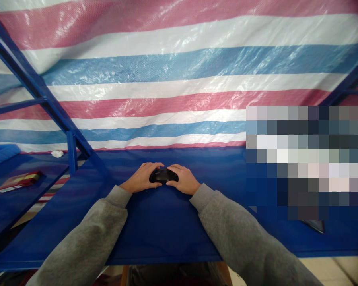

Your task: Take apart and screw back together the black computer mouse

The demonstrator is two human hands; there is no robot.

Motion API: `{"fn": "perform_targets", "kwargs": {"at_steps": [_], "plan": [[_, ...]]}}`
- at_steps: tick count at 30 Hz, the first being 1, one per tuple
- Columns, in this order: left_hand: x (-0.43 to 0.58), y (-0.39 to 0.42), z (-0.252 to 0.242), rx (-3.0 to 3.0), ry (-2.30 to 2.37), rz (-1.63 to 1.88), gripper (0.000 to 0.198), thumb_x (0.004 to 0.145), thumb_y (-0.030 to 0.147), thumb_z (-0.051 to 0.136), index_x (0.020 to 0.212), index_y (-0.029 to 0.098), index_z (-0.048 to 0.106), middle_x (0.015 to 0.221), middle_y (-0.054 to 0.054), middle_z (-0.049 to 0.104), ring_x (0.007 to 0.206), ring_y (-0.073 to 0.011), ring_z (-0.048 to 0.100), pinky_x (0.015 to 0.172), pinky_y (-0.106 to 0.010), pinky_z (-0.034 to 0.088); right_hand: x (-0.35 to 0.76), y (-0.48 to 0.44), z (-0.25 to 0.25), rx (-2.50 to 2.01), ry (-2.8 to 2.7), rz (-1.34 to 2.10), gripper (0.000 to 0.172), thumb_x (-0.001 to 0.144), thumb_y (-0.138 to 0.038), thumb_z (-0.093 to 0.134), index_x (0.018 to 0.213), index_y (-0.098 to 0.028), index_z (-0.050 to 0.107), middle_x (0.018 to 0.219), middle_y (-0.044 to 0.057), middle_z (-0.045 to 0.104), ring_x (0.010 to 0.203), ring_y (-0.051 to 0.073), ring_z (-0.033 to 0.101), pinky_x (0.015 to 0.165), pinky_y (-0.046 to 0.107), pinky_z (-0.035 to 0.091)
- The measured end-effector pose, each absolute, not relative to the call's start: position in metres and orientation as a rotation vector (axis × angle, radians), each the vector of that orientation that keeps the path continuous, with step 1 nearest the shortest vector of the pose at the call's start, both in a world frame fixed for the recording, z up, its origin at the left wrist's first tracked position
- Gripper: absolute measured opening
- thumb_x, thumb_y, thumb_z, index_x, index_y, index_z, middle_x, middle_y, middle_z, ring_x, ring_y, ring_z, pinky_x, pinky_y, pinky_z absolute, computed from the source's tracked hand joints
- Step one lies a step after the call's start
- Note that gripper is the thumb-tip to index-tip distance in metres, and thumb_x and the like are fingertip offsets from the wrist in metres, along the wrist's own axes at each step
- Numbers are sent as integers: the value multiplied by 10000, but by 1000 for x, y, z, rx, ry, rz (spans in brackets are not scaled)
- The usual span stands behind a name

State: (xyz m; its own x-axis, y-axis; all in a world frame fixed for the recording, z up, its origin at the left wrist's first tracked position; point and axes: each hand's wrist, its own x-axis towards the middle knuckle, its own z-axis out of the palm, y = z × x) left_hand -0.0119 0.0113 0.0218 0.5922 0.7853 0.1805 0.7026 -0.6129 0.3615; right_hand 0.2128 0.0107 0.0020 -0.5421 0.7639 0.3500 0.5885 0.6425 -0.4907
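Loosely curled, left hand (141,177) and right hand (183,179) around black device (163,175) on blue table (155,226).

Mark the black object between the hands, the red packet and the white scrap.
black object (162,175): head view, its exposed top face.
red packet (20,180): head view, middle of its top face.
white scrap (57,153): head view, its centre.
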Motion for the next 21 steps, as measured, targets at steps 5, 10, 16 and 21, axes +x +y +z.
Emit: {"fn": "perform_targets", "kwargs": {"at_steps": [5, 10, 16, 21], "plan": [[-13, 13, 19, 2566, 1227, 494, 627, 704, 438, 691, 1249, 245, 451, 1262, -63, 554, 1143, -263, 513, 1001, -411, 353, 213, 11, 3, -1039, -2356, 417, 525, 734, -332, 730, 1197, -139, 575, 1193, 115, 594, 1069, 256, 568, 953, 394, 427], [-15, 14, 18, 2570, 1229, 493, 664, 701, 494, 689, 1269, 250, 447, 1232, -69, 566, 1138, -263, 511, 997, -412, 351, 213, 11, 3, -1039, -2362, 431, 535, 743, -338, 723, 1214, -140, 565, 1207, 124, 582, 1088, 254, 557, 964, 401, 415], [-17, 15, 19, 2571, 1229, 497, 660, 702, 514, 685, 1269, 264, 457, 1202, -61, 578, 1134, -258, 511, 995, -408, 347, 213, 10, 4, -1062, -2349, 450, 547, 737, -325, 724, 1223, -140, 552, 1205, 120, 579, 1078, 258, 555, 957, 412, 416], [-15, 14, 20, 2543, 1233, 501, 641, 705, 503, 689, 1256, 259, 469, 1209, -64, 576, 1130, -254, 514, 996, -403, 352, 213, 9, 3, -1044, -2338, 466, 545, 744, -319, 717, 1230, -142, 545, 1203, 117, 575, 1086, 250, 548, 965, 404, 413]]}}
